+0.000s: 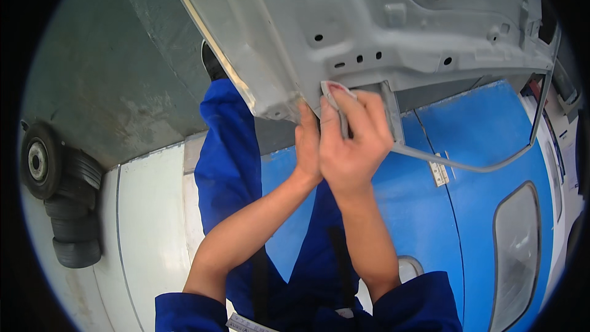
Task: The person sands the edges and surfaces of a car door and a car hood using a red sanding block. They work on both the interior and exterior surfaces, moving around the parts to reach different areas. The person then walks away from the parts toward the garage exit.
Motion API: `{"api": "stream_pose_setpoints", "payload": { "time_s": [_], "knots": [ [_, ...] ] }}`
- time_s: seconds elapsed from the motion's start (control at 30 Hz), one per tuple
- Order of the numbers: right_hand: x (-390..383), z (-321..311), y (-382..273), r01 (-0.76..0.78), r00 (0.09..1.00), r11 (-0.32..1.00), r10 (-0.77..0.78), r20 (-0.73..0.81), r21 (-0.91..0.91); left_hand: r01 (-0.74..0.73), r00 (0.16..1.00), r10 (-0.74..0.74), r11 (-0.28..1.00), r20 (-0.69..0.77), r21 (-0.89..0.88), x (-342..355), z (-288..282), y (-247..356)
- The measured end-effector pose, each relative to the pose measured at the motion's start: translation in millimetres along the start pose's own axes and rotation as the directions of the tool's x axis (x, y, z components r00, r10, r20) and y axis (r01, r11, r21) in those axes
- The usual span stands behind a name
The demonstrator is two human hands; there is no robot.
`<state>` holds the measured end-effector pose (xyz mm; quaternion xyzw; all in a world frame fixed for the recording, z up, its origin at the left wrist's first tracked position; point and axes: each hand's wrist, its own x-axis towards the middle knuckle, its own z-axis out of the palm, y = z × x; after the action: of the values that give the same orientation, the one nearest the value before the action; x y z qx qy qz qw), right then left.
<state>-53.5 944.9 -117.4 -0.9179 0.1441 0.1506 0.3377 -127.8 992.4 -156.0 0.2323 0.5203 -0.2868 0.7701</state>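
My right hand [356,141] is closed round a thin grey pad [332,89] with a red patch, held against the lower edge of a grey metal car panel [295,31] with several holes. My left hand [306,144] is right beside it, gripping the panel's edge near a corner, its thumb or finger extended upward; part of it is hidden by my right hand. A pale yellowish strip [221,55] runs along the panel's left side. A thin grey frame [467,165] extends to the right below the panel.
A stack of black tyres [74,240] stands at the far left beside a grey-green surface [123,104]. A blue panelled surface [448,221] with a hinge [439,171] and a rounded window [515,246] lies behind my arms. My blue-trousered legs [224,141] are below the panel.
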Motion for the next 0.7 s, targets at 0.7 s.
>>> {"api": "stream_pose_setpoints", "payload": {
  "time_s": [0.7],
  "knots": [
    [1, -19, 18, 0.006, 1.000, 0.998, -0.005, -0.010, 0.069, -0.063, 0.998, 0.058, 0.986, -0.036, -0.154, 11, 1, -25]
  ]
}}
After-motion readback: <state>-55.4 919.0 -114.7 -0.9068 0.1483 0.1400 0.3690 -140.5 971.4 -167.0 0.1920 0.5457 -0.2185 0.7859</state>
